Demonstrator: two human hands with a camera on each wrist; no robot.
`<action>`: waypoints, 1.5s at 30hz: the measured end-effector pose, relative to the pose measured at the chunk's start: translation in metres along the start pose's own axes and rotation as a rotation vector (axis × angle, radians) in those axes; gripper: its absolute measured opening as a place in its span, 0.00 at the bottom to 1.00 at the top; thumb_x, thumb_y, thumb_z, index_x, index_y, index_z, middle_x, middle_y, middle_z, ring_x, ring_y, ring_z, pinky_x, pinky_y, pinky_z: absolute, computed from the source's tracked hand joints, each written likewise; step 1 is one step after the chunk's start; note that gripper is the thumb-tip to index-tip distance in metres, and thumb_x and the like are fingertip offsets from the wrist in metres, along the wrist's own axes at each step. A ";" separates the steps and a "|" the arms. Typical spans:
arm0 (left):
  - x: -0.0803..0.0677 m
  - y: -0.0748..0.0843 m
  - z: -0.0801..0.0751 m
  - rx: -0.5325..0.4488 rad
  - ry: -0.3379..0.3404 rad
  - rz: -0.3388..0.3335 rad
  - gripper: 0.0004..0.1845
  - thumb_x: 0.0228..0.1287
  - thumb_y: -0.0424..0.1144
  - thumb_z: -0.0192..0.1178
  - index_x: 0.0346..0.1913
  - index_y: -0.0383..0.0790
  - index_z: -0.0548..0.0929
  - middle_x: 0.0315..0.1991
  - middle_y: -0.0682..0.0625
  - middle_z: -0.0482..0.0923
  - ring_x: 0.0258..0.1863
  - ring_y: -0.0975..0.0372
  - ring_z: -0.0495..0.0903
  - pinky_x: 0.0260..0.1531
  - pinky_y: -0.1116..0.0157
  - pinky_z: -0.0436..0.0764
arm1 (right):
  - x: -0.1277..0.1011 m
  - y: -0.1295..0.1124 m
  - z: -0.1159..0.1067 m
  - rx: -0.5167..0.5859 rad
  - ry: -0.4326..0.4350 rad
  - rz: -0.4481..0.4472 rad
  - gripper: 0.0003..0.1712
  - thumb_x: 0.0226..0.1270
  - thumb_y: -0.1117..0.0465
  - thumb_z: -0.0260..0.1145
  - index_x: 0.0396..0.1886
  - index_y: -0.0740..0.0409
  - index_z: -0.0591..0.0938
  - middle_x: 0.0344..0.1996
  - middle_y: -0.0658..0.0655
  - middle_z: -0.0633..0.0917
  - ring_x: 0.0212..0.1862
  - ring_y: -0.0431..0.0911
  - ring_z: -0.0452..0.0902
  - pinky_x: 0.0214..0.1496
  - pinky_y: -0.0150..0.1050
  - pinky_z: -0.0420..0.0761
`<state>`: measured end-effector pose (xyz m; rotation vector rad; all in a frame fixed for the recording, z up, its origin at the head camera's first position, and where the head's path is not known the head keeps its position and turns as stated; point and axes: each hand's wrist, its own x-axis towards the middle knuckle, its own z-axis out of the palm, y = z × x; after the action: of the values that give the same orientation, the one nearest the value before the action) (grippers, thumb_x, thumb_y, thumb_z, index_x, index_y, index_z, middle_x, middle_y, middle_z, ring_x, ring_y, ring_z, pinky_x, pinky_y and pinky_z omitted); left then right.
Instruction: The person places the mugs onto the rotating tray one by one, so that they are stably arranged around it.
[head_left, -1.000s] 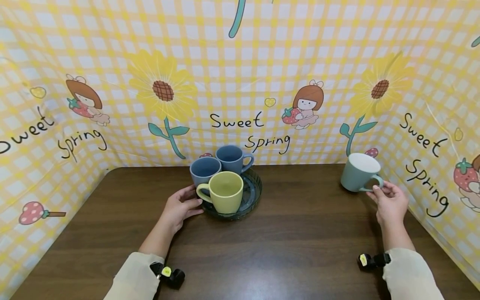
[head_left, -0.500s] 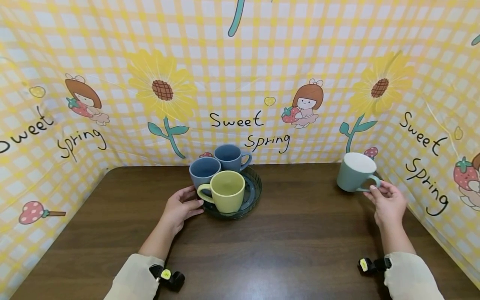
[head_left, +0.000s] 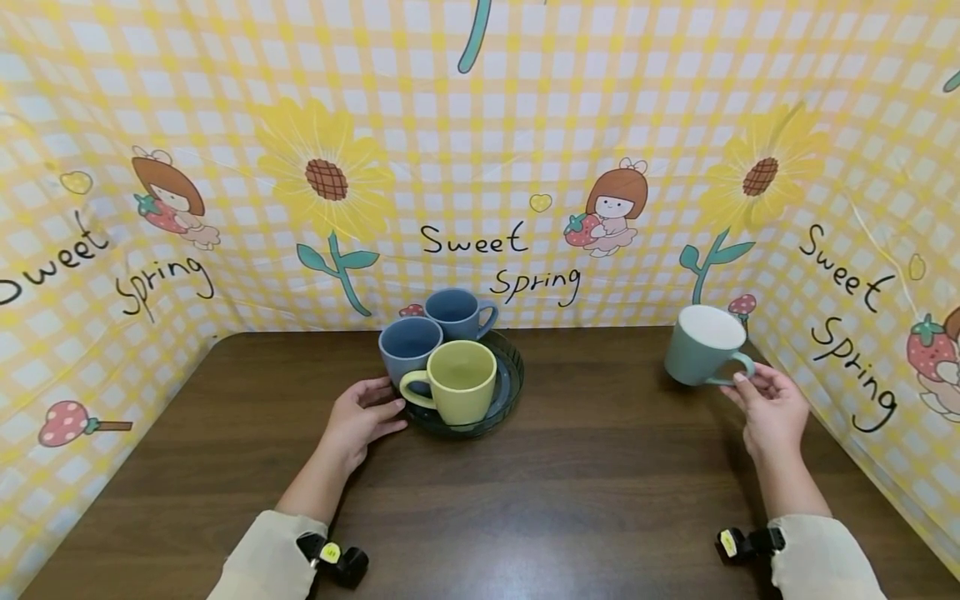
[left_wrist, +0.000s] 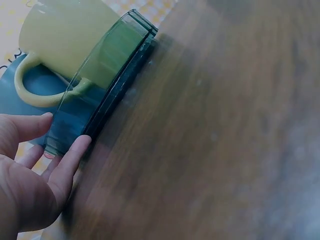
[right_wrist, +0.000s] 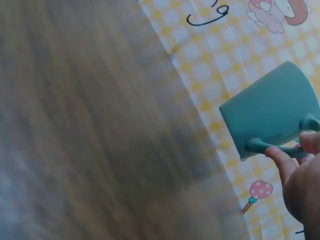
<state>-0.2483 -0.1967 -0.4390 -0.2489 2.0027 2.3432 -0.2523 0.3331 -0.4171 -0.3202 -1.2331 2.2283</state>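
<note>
In the head view a dark glass tray (head_left: 512,367) bears two blue mugs (head_left: 452,308) and a yellow-green mug (head_left: 463,387). At the tray's left edge my left hand (head_left: 356,417) touches it with extended fingers: in the left wrist view the thumb (left_wrist: 37,125) is up by the rim and a finger lies against the lower edge. Far to the right, my right hand (head_left: 776,412) pinches the handle of a teal mug (head_left: 697,354) with a white inside. The right wrist view shows thumb and fingers on that handle (right_wrist: 272,147).
A brown wooden table (head_left: 555,500) lies under everything. A yellow checked cloth (head_left: 465,125) with flowers and lettering surrounds it at the back and both sides. Each wrist wears a small black camera (head_left: 345,567).
On the tray, the yellow-green mug has shifted right and the rear blue mug slightly left. My right hand has moved slightly left with the teal mug. My left hand has stayed in place.
</note>
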 end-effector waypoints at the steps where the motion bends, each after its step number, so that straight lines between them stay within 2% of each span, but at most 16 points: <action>1: 0.000 0.000 0.000 -0.003 0.005 -0.001 0.28 0.63 0.20 0.59 0.66 0.28 0.64 0.61 0.35 0.64 0.37 0.61 0.82 0.41 0.58 0.86 | -0.001 0.000 0.000 0.005 -0.006 -0.001 0.12 0.57 0.85 0.62 0.35 0.70 0.84 0.24 0.57 0.79 0.29 0.44 0.79 0.29 0.38 0.86; 9: -0.004 0.002 0.001 -0.006 -0.001 -0.001 0.29 0.63 0.22 0.61 0.65 0.26 0.63 0.61 0.31 0.64 0.38 0.62 0.81 0.40 0.58 0.86 | -0.009 0.000 0.005 0.042 -0.034 0.002 0.12 0.57 0.86 0.61 0.34 0.70 0.83 0.23 0.57 0.78 0.27 0.44 0.80 0.28 0.39 0.86; 16: 0.000 0.006 -0.003 0.030 -0.015 0.004 0.33 0.63 0.22 0.60 0.70 0.25 0.60 0.65 0.29 0.63 0.41 0.64 0.81 0.47 0.60 0.84 | -0.015 0.000 0.008 0.034 -0.056 -0.011 0.14 0.57 0.87 0.60 0.34 0.70 0.83 0.23 0.58 0.79 0.28 0.44 0.81 0.29 0.39 0.86; 29: 0.011 0.010 -0.016 0.127 -0.133 -0.001 0.37 0.64 0.24 0.61 0.74 0.30 0.58 0.70 0.32 0.58 0.46 0.63 0.80 0.50 0.59 0.82 | -0.029 0.001 0.022 0.048 -0.131 -0.024 0.13 0.58 0.87 0.59 0.35 0.71 0.83 0.25 0.58 0.78 0.30 0.44 0.81 0.31 0.40 0.87; 37: 0.016 0.011 -0.021 0.073 -0.200 -0.025 0.39 0.64 0.22 0.60 0.75 0.29 0.54 0.72 0.31 0.54 0.51 0.60 0.78 0.52 0.57 0.81 | -0.040 0.000 0.029 0.068 -0.206 -0.016 0.11 0.58 0.86 0.61 0.36 0.72 0.83 0.26 0.58 0.80 0.32 0.44 0.82 0.35 0.41 0.87; 45: 0.014 0.006 -0.020 0.014 -0.179 -0.033 0.36 0.66 0.21 0.57 0.74 0.28 0.54 0.72 0.31 0.55 0.55 0.58 0.75 0.52 0.57 0.81 | -0.049 0.000 0.037 0.071 -0.261 -0.008 0.12 0.58 0.86 0.60 0.37 0.71 0.83 0.27 0.57 0.79 0.32 0.45 0.82 0.36 0.41 0.87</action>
<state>-0.2610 -0.2183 -0.4385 -0.0686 1.9157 2.2428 -0.2297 0.2785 -0.3994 0.0050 -1.2790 2.3558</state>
